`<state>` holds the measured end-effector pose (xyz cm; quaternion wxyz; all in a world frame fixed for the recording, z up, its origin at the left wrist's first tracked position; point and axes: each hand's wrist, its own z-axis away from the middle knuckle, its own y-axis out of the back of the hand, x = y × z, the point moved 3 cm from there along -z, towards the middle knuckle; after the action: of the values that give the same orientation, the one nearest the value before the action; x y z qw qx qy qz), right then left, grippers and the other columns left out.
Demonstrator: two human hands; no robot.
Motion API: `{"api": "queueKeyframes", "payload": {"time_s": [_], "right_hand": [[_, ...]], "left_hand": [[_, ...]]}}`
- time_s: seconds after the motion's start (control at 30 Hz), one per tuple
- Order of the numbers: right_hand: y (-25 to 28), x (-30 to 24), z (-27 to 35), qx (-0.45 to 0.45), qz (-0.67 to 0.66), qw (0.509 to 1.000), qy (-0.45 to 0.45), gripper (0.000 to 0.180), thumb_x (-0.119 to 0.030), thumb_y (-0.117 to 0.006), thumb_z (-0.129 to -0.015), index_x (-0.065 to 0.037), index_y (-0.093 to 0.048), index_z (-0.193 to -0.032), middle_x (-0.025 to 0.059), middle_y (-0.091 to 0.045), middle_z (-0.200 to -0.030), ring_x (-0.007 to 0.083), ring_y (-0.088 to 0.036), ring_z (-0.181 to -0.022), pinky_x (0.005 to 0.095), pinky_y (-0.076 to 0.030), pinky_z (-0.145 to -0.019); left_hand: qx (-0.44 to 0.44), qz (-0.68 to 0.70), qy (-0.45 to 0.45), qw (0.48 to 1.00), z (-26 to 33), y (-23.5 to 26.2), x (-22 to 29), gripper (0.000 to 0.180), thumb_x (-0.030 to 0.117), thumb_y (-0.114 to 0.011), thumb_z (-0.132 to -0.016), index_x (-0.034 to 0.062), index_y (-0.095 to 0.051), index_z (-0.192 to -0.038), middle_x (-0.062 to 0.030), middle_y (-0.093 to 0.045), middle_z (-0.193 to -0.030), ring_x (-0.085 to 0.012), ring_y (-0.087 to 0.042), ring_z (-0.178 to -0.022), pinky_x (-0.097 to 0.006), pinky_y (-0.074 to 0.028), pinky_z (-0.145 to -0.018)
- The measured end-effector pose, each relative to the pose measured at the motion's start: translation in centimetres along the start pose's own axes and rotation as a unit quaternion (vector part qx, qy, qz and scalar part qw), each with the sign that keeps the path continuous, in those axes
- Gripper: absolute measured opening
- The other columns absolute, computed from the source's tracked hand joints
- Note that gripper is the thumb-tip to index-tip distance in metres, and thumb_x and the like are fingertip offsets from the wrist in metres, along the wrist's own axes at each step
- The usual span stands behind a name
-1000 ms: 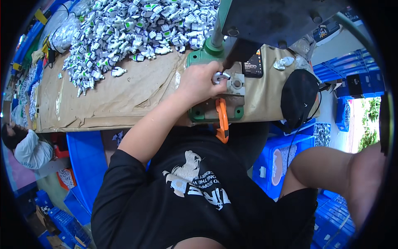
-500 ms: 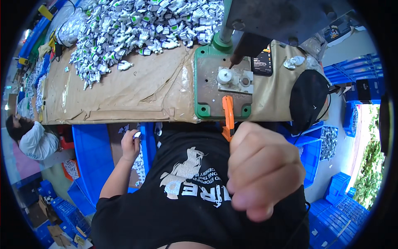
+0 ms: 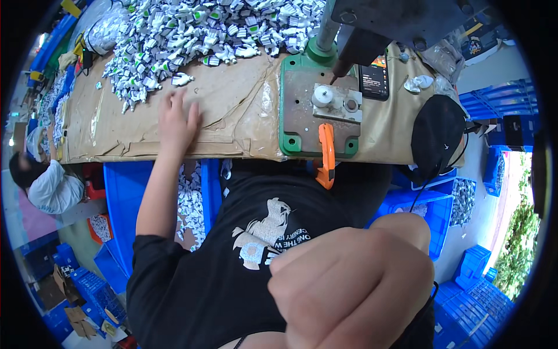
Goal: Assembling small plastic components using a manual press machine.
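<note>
My left hand (image 3: 177,122) is over the cardboard-covered table top (image 3: 232,125), fingers apart and nothing seen in them. Just beyond its fingertips lies a single small white-and-dark figure-like piece (image 3: 182,79), at the edge of a big heap of such pieces (image 3: 192,41). My right hand (image 3: 349,273) is raised close to the camera, with its fingers curled in; whatever they hold, if anything, is hidden. Ahead of it stands a green-based bench press (image 3: 289,113), with a white round part (image 3: 322,96) on its metal fixture (image 3: 343,110). An orange handled tool (image 3: 327,154) sticks out over the front edge.
A phone (image 3: 374,81) lies right of the press, and a black cap (image 3: 439,136) farther right. Blue bins (image 3: 131,203) stand below the table, one beside my left arm holding small pieces (image 3: 190,200). At the far left is another person (image 3: 52,186).
My left hand has let go of a small white piece and moved from above the blue bin up over the table. My right hand has come nearer the camera, lower and leftward.
</note>
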<state>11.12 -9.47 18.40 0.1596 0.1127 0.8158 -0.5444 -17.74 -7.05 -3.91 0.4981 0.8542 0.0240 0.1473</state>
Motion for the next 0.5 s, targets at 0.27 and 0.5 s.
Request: {"api": "queueKeyframes", "payload": {"time_s": [0.27, 0.5], "right_hand": [[3.1, -2.9, -1.5, -0.237, 0.039, 0.962, -0.129, 0.039, -0.039, -0.077, -0.076, -0.002, -0.067, -0.068, 0.0049, -0.054, -0.056, 0.0105, -0.041, -0.041, 0.0237, -0.025, -0.037], [4.8, -7.5, -3.0, -0.323, 0.164, 0.922, -0.136, 0.033, -0.03, -0.064, -0.09, -0.01, -0.068, -0.064, -0.0004, -0.064, -0.069, 0.0111, -0.053, -0.063, 0.0265, -0.037, -0.058]], "left_hand": [[-0.056, -0.028, 0.033, 0.998, -3.8, -2.6, -0.8, 0.029, 0.03, -0.064, -0.087, 0.0009, -0.064, -0.093, -0.0159, -0.061, -0.109, -0.0338, -0.056, -0.102, -0.04, -0.044, -0.088], [-0.128, 0.092, 0.085, 0.984, -3.5, -3.2, -0.8, 0.022, 0.023, -0.066, -0.087, 0.0022, -0.062, -0.09, -0.013, -0.064, -0.088, -0.0285, -0.061, -0.081, -0.038, -0.047, -0.072]]}}
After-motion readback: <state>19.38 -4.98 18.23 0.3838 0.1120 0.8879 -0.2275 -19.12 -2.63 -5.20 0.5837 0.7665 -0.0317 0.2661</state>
